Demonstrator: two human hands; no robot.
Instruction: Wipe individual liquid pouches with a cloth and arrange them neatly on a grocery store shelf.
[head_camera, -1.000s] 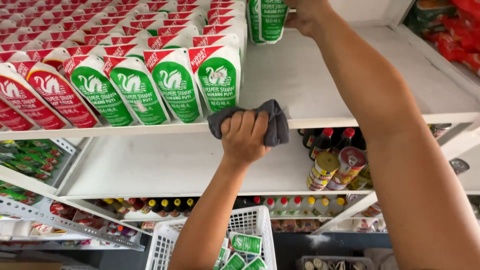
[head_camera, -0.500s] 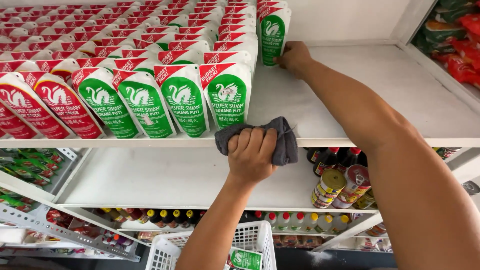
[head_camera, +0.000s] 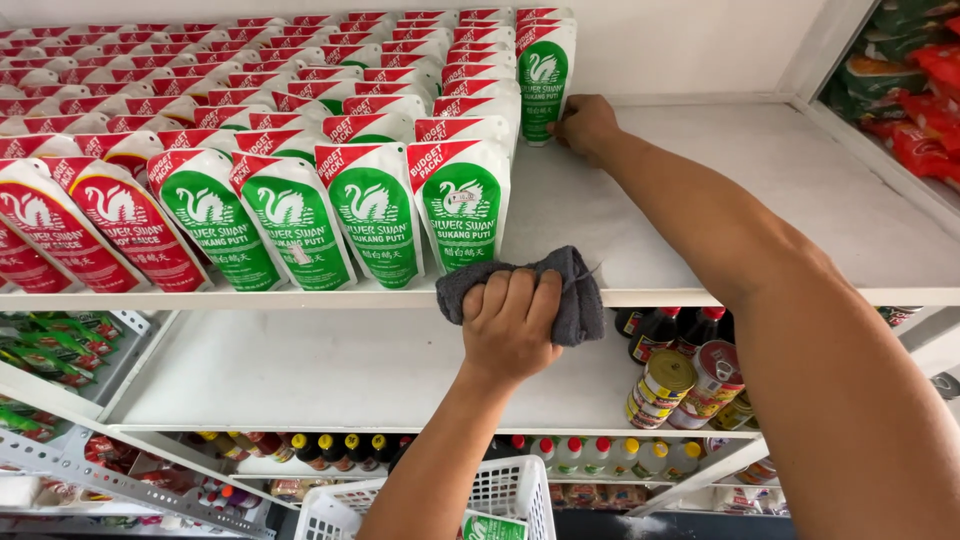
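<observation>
Head view: left hand (head_camera: 512, 325) clutches grey cloth (head_camera: 575, 290) at near shelf edge (head_camera: 700, 297); right hand (head_camera: 585, 125) grips far green-label pouch (head_camera: 545, 75). Risk: cloth nudges front pouch (head_camera: 462, 205), row topples.

From my remote seat I saw rows of red-labelled pouches (head_camera: 110, 215) filling the left of the top white shelf (head_camera: 800, 190), and red and green packets (head_camera: 915, 70) stacked at the far right. Below stood dark sauce bottles (head_camera: 655, 332) beside labelled cans (head_camera: 662, 385). Lower still ran small bottles with yellow caps (head_camera: 330, 445), and a white plastic basket (head_camera: 510, 490) sat at the bottom
</observation>
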